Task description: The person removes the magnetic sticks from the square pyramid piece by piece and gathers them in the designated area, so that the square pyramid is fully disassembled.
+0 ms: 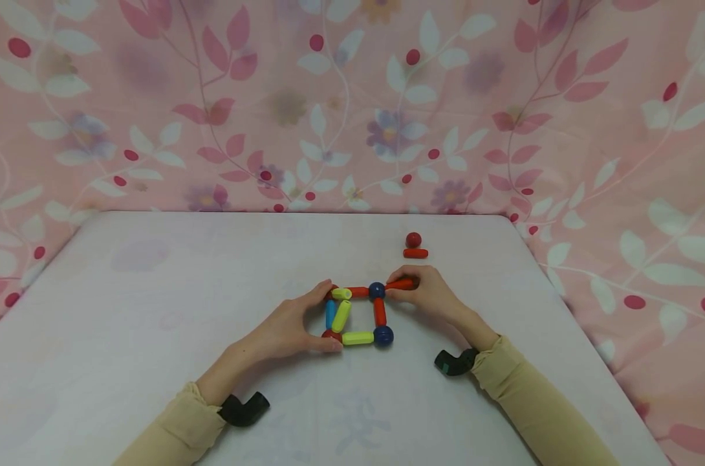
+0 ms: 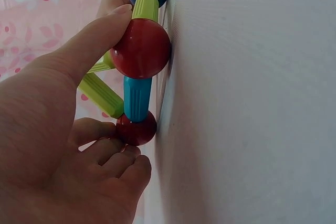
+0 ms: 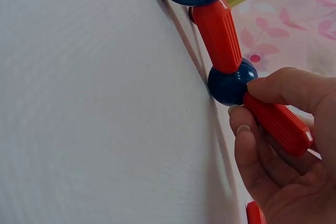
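Note:
A square of magnetic rods and balls lies on the white table, with blue balls at its right corners and red balls at its left ones. Its sides are a blue rod, a yellow-green rod and two red rods. Two more yellow-green rods slant up from the left corners. My left hand grips the left side, thumb on the near red ball, fingers at the far one. Between thumb and fingertips, my right hand pinches another red rod, its end against the far blue ball.
Behind my right hand, a loose red ball sits beside a loose red rod. Black curved pieces jut from both wrists over the white table. Pink floral fabric hangs behind the table.

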{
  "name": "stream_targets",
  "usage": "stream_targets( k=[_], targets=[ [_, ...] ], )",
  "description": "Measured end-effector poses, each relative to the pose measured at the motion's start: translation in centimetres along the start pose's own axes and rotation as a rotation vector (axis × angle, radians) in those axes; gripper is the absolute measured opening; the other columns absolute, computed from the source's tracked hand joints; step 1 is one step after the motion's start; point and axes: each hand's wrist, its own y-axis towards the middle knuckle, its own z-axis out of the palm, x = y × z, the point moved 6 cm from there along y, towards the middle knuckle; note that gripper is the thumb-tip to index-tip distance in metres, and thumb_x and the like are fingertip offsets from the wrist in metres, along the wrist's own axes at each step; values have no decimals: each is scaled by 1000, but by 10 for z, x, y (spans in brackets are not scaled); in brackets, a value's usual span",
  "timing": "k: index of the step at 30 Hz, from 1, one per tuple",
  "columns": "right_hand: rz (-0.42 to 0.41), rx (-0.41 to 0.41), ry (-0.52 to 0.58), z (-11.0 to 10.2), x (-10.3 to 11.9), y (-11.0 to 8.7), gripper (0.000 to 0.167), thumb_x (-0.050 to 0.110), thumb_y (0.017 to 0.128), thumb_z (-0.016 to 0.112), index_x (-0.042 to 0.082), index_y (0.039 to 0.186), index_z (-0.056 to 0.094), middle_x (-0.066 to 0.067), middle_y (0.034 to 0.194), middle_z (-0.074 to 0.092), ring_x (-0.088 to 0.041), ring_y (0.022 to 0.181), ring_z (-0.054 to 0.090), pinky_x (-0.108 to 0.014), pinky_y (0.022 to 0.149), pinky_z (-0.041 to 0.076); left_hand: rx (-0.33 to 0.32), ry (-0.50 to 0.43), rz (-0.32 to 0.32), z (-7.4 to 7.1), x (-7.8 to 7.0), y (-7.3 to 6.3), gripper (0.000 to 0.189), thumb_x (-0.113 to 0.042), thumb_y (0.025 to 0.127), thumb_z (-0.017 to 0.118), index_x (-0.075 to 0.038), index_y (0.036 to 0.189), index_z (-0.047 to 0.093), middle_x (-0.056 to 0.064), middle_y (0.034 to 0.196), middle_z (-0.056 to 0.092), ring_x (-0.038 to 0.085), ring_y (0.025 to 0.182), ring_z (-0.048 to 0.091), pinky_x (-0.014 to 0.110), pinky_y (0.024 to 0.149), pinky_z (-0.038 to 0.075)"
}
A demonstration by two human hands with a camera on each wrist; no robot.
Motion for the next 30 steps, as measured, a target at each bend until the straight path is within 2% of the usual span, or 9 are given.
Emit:
stream_targets(
  k=[8,16,20,23,30],
  targets=[
    [-28,-1,-14,-1,2,-1,20,17,86,79,16,105,73,0,100,68,-23,92,58,-33,79,52,-3,-2,21,0,-1,2,107,-51,74,86,-21,159,28,-6,164,28,21,152,25,55,118,30],
    [-54,-12,-44,-4,5,-2,18,17,87,78,17,104,73,0,98,67,-21,90,58,-33,78,53,-6,-8,12,1,-1,1,107,-52,73,86,-22,159,29,-5,164,28,21,152,26,55,118,30],
    [-63,-58,-65,-16,8,0,17,18,86,79,16,102,72,-2,98,67,-22,90,58,-34,77,52,0,-10,29,3,-1,1,108,-52,74,85,-20,159,28,-4,164,29,22,151,27,54,118,31],
    [-37,-98,-54,-32,8,6,19,22,87,79,15,104,72,-4,100,67,-23,92,59,-33,79,52,-3,-11,37,2,-2,0,107,-52,74,85,-18,159,28,-3,164,29,22,151,27,54,118,30],
    [35,-163,92,-63,6,23,30,29,86,80,12,110,73,-7,109,70,-22,98,64,-28,85,54,-12,-9,18,1,-1,0,107,-51,74,86,-20,159,28,-5,163,30,22,151,27,54,118,30]
  ],
)
